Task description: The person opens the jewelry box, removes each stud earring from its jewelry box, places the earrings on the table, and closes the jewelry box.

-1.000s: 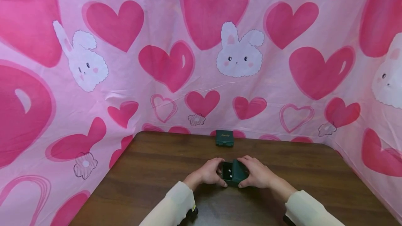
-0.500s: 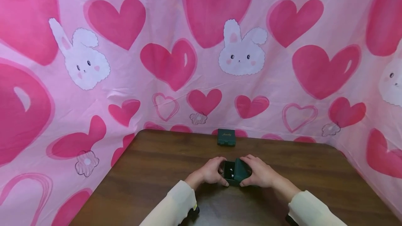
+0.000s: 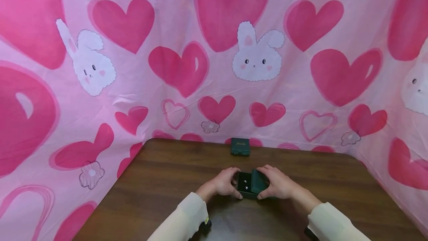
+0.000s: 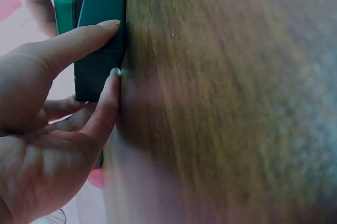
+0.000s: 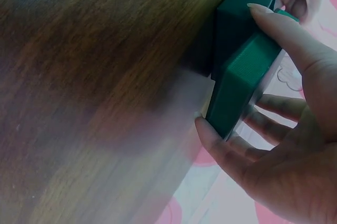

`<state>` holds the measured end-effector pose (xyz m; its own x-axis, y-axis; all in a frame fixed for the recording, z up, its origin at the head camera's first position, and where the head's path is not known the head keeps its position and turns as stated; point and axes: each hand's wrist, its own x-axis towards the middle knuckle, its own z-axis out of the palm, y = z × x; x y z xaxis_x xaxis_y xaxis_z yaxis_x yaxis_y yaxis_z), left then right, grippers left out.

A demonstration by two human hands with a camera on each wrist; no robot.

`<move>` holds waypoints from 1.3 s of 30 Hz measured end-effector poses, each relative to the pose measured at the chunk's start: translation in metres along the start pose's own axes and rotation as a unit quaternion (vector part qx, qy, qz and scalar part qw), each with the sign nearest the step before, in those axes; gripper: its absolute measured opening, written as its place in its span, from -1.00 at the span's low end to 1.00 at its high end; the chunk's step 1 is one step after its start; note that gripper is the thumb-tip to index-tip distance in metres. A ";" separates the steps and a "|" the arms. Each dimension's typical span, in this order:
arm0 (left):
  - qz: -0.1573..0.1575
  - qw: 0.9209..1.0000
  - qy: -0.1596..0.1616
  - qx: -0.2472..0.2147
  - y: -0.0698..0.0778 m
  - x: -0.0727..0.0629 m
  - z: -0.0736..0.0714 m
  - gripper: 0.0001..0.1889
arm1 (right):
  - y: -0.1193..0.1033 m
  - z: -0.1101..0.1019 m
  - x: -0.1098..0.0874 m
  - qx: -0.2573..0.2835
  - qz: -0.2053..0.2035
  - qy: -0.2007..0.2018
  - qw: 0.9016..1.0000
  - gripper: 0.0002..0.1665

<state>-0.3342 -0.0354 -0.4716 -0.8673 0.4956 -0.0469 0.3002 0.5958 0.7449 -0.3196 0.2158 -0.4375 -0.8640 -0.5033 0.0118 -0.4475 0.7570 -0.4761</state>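
And there it goes, the lid (image 3: 259,182) has tipped further to your right than a second ago, baring more of the dark inside. Your right hand (image 3: 276,184) pinches that lid between thumb and fingers; your left hand (image 3: 224,182) clasps the other end of the base (image 3: 249,195), which sits on the wooden tabletop (image 3: 174,189) directly in front of you. Watch the balance here! Pull harder on the right than you brace on the left, and the base could skid or rock up. Let those right fingertips slide off the lid's edge, and it may drop back crooked. Inside are two small star pieces (image 3: 246,188), too tiny from here to tell whether anything pins them; if loose, a jolt could spill them. Further out, the second green box (image 3: 240,146) stands by the patterned cloth (image 3: 214,84), well clear unless you shove forward.
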 end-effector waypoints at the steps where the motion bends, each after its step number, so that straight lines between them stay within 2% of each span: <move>1: -0.001 1.000 0.000 0.000 0.000 0.000 0.000 -0.17 | 0.000 -0.001 0.000 0.003 0.002 -0.002 1.000 0.05; 10: 0.012 1.000 0.001 0.004 -0.001 0.001 -0.003 -0.15 | -0.002 -0.004 0.000 -0.003 -0.001 -0.001 1.000 0.05; 26: 0.003 1.000 -0.001 -0.001 -0.003 0.001 -0.002 -0.16 | 0.002 -0.007 0.000 -0.015 0.002 -0.017 1.000 0.06; 35: 0.009 1.000 -0.004 -0.008 -0.001 0.000 -0.003 -0.15 | 0.008 -0.010 0.001 -0.013 0.034 0.001 0.999 0.06; 39: 0.010 1.000 -0.004 -0.010 0.001 0.000 -0.005 -0.15 | 0.010 -0.012 0.001 -0.018 0.036 0.002 0.999 0.07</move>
<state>-0.3354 -0.0381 -0.4678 -0.8581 0.5122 -0.0368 0.3096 0.5733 0.7586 -0.3278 0.2279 -0.4316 -0.8955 -0.4448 -0.0172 -0.3916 0.8056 -0.4445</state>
